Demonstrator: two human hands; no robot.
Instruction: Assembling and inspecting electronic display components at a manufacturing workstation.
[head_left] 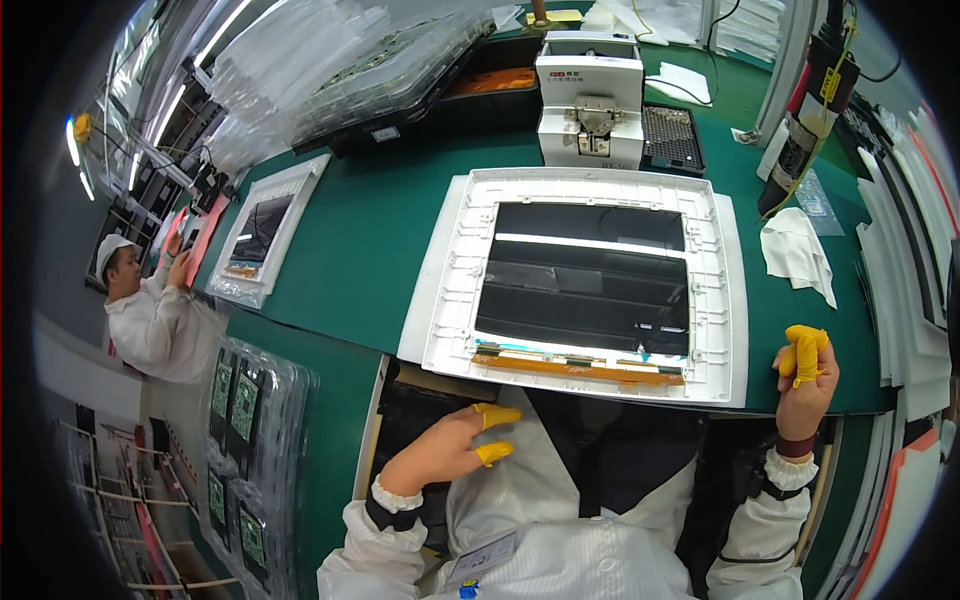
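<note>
In front of me a white plastic frame [452,290] with a dark glass screen panel [585,280] set in it lies on a white foam sheet [415,315]. An orange-brown strip [575,369] runs along the panel's near edge. My left hand [450,447] is just below the table's front edge, thumb and finger apart in yellow finger cots, holding nothing. To the right of the frame, my right hand [806,375] is raised near the table edge. Its fingers, also in yellow cots, are curled together; whatever may be inside them is hidden.
Behind the frame stands a white screw feeder [592,85]. An electric screwdriver [800,140] hangs at right above a white cloth [797,252]. Stacked clear trays [390,75] fill the back left. Another framed screen [262,235] and a co-worker [150,320] are at left, with circuit-board trays [240,400] nearer.
</note>
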